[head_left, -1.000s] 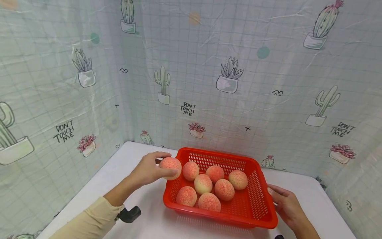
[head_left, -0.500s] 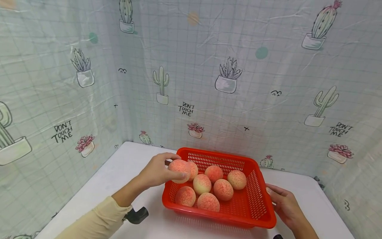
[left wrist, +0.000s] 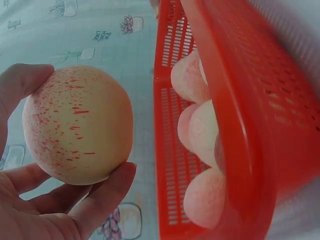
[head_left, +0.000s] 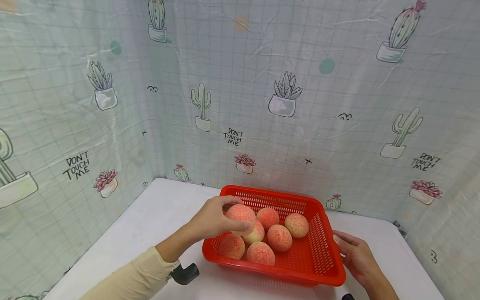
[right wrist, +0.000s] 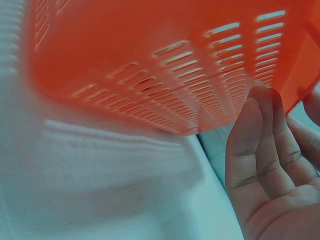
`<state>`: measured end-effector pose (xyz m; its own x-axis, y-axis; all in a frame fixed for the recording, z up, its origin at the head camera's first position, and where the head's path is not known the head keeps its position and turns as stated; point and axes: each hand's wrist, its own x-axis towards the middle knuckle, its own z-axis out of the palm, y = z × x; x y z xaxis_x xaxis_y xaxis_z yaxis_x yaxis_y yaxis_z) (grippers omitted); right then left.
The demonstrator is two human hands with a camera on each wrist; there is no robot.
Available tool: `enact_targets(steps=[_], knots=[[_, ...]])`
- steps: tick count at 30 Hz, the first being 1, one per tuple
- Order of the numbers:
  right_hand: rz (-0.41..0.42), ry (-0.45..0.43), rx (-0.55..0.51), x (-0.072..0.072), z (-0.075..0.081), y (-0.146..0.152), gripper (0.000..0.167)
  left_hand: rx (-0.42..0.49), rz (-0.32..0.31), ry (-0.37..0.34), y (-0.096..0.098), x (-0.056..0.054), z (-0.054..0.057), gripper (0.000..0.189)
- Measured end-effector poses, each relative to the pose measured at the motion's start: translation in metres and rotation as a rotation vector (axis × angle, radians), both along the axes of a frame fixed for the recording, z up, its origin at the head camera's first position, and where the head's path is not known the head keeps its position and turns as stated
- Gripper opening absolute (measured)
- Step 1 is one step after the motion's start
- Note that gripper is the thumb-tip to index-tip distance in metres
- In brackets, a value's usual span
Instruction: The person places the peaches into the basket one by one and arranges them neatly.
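My left hand grips a peach with thumb and fingers curled round it, over the left part of a red plastic basket. The left wrist view shows the yellow, red-speckled side of this held peach and the basket wall beside it. Several other peaches lie in the basket, mostly toward its left and middle; one at the back left is hidden behind my left hand and its peach. My right hand holds the basket's right side at the rim, fingers under it against the slotted wall.
The basket stands on a white table. A cactus-print curtain hangs behind and to the left of the table. A black wrist mount sticks out beneath my left sleeve.
My left hand has carried the peach rightward, from beside the basket's left rim to over the peaches inside. My right hand keeps its place at the basket's right side.
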<state>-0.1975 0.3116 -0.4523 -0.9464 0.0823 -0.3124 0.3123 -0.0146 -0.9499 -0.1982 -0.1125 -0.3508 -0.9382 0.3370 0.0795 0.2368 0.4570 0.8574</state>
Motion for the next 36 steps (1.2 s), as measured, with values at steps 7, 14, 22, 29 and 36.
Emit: enact_targets(steps=[7, 14, 22, 29, 36], knots=[[0.006, 0.007, -0.009, 0.000, -0.001, 0.001, 0.048, -0.015, -0.039, 0.019, 0.019, 0.002, -0.005, 0.066], [0.005, 0.010, 0.008, 0.000, -0.002, 0.001, 0.049, 0.010, -0.079, 0.018, 0.032, 0.006, -0.010, 0.060], [0.007, 0.013, -0.004, -0.001, -0.003, 0.001, 0.048, 0.039, -0.114, -0.001, 0.045, 0.011, -0.014, 0.056], [0.002, 0.008, -0.006, -0.001, -0.002, 0.001, 0.049, 0.070, -0.135, -0.004, 0.060, 0.017, -0.020, 0.047], [0.001, 0.003, -0.008, 0.000, -0.001, 0.000, 0.052, 0.073, -0.128, 0.007, 0.074, 0.020, -0.024, 0.053]])
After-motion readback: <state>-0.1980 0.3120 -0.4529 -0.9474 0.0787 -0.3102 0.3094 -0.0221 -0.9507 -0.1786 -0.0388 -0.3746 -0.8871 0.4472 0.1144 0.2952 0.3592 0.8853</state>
